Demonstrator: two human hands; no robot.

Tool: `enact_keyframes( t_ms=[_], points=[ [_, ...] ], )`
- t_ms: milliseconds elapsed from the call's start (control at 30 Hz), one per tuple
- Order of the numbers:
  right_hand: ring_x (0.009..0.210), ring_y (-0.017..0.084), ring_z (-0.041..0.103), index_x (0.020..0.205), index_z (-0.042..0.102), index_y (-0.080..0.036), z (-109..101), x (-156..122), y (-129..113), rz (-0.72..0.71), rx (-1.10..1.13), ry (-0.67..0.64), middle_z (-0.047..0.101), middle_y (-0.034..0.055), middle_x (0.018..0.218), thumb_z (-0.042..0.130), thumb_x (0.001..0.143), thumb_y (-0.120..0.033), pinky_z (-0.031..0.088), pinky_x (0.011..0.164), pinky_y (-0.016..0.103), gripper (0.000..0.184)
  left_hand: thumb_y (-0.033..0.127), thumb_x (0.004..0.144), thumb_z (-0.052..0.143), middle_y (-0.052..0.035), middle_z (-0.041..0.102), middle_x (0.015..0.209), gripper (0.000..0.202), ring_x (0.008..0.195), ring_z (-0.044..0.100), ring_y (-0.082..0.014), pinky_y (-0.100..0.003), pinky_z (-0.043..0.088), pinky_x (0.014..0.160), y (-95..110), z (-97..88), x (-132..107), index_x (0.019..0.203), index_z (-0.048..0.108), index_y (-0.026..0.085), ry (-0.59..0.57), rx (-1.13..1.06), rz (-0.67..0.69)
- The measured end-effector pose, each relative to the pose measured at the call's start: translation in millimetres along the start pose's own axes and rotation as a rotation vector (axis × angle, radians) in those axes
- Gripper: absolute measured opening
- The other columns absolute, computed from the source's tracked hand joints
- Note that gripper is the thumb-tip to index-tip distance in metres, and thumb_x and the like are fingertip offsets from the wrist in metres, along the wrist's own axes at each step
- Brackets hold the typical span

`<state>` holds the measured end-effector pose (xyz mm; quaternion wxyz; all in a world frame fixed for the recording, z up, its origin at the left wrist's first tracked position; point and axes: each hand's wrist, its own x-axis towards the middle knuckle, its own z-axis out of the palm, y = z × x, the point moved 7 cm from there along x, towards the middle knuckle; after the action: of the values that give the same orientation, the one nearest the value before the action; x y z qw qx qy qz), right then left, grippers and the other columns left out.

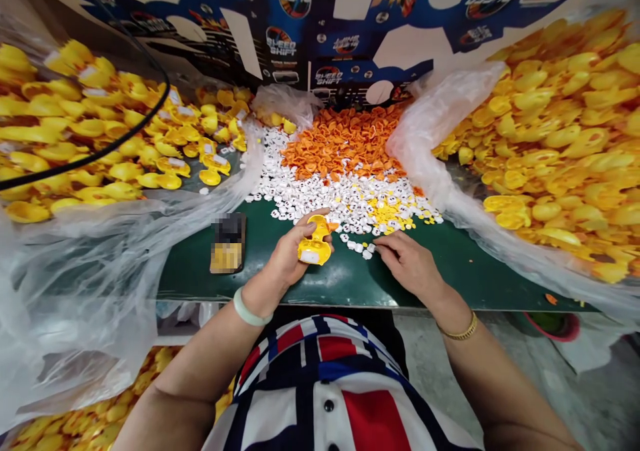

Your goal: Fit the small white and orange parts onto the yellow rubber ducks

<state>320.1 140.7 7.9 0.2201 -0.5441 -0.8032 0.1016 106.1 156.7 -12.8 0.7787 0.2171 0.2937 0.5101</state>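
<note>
My left hand (291, 251) is closed around a yellow toy duck shell (316, 243), its hollow inside facing up. An orange beak piece (333, 226) sticks out at the shell's head, and a white block lies in its base. My right hand (410, 262) rests low over the green table, fingers bent and pressed together beside a few loose white eye pieces (357, 246). What its fingertips hold, if anything, is too small to make out. Just beyond both hands spreads a pile of white eye pieces with black marks (320, 201), mixed with small yellow pieces (393, 214).
Orange beak pieces (345, 141) are heaped behind the white ones. Yellow duck shells pile up at left (115, 144) and right (565, 138), edged by clear plastic sheeting (425, 144). A phone (228, 243) lies on the green table (190, 271). A black cable (125, 134) arcs at left.
</note>
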Motion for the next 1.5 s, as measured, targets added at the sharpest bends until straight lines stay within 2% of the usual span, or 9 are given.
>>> enact_keyframes(
  t_ms=[100, 500, 567, 667, 767, 900, 1067, 1267, 1500],
  points=[
    [0.090, 0.019, 0.066, 0.098, 0.071, -0.024, 6, 5, -11, -0.057, -0.109, -0.052, 0.070, 0.0039, 0.093, 0.053, 0.097, -0.028, 0.049, 0.071, 0.031, 0.018, 0.025, 0.074, 0.065, -0.0055, 0.067, 0.093, 0.052, 0.073, 0.063, -0.0156, -0.029, 0.052, 0.068, -2, 0.4, 1, 0.126, 0.061, 0.017, -0.004, 0.016, 0.000],
    [0.079, 0.019, 0.061, 0.081, 0.072, -0.022, 18, 32, -20, -0.168, -0.353, -0.256, 0.064, 0.0045, 0.082, 0.057, 0.093, -0.024, 0.034, 0.056, 0.031, 0.019, 0.038, 0.079, 0.069, -0.0048, 0.065, 0.087, 0.037, 0.069, 0.061, -0.0158, -0.028, 0.051, 0.062, -4, -6.9, 4, 0.107, 0.063, 0.015, 0.058, 0.031, 0.030],
    [0.076, 0.018, 0.060, 0.080, 0.070, -0.021, 16, 34, -25, -0.175, -0.352, -0.213, 0.064, 0.0046, 0.081, 0.056, 0.091, -0.021, 0.035, 0.056, 0.031, 0.018, 0.040, 0.080, 0.069, -0.0045, 0.065, 0.088, 0.038, 0.070, 0.062, -0.0158, -0.029, 0.051, 0.063, -4, -8.3, 5, 0.108, 0.063, 0.016, 0.065, 0.017, 0.044],
    [0.077, 0.018, 0.062, 0.083, 0.069, -0.021, 4, 33, -44, -0.194, -0.254, -0.030, 0.066, 0.0043, 0.083, 0.054, 0.093, -0.021, 0.040, 0.060, 0.031, 0.018, 0.040, 0.079, 0.070, -0.0038, 0.065, 0.089, 0.039, 0.071, 0.063, -0.0156, -0.029, 0.051, 0.064, -3, -11.4, 5, 0.109, 0.063, 0.016, 0.098, 0.006, 0.064],
    [0.081, 0.018, 0.062, 0.090, 0.069, -0.022, 0, 23, -77, -0.349, -0.108, 0.112, 0.068, 0.0048, 0.087, 0.052, 0.096, -0.024, 0.045, 0.066, 0.030, 0.018, 0.040, 0.078, 0.071, -0.0027, 0.066, 0.087, 0.039, 0.070, 0.063, -0.0146, -0.027, 0.049, 0.064, -3, -13.1, 5, 0.108, 0.063, 0.016, 0.140, 0.016, 0.067],
    [0.079, 0.018, 0.059, 0.098, 0.070, -0.023, 15, 13, -108, -0.558, -0.083, 0.094, 0.068, 0.0057, 0.088, 0.050, 0.097, -0.022, 0.046, 0.066, 0.033, 0.020, 0.039, 0.077, 0.071, -0.0019, 0.066, 0.084, 0.037, 0.069, 0.062, -0.0134, -0.025, 0.046, 0.064, -3, -13.8, 3, 0.105, 0.063, 0.016, 0.188, 0.020, 0.063],
    [0.076, 0.019, 0.056, 0.100, 0.070, -0.022, 29, 10, -113, -0.647, -0.151, 0.045, 0.067, 0.0061, 0.087, 0.049, 0.098, -0.020, 0.045, 0.062, 0.035, 0.022, 0.038, 0.077, 0.071, -0.0014, 0.065, 0.084, 0.037, 0.069, 0.060, -0.0128, -0.024, 0.046, 0.064, -5, -15.0, 2, 0.104, 0.063, 0.015, 0.196, 0.038, 0.058],
    [0.079, 0.019, 0.059, 0.119, 0.067, -0.025, 39, 4, -106, -0.598, -0.082, -0.035, 0.069, 0.0069, 0.093, 0.046, 0.099, -0.020, 0.051, 0.066, 0.034, 0.029, 0.037, 0.076, 0.071, -0.0019, 0.065, 0.082, 0.038, 0.068, 0.062, -0.0145, -0.026, 0.048, 0.063, -7, -19.6, 2, 0.106, 0.061, 0.016, 0.242, 0.009, 0.022],
    [0.087, 0.017, 0.066, 0.129, 0.060, -0.024, 29, 3, -98, -0.382, 0.285, 0.064, 0.068, 0.0066, 0.098, 0.051, 0.100, -0.025, 0.056, 0.074, 0.032, 0.030, 0.035, 0.078, 0.069, -0.0036, 0.067, 0.087, 0.036, 0.072, 0.064, -0.0158, -0.027, 0.052, 0.062, -3, -18.3, 1, 0.108, 0.062, 0.017, 0.235, -0.006, 0.026]
  ],
)
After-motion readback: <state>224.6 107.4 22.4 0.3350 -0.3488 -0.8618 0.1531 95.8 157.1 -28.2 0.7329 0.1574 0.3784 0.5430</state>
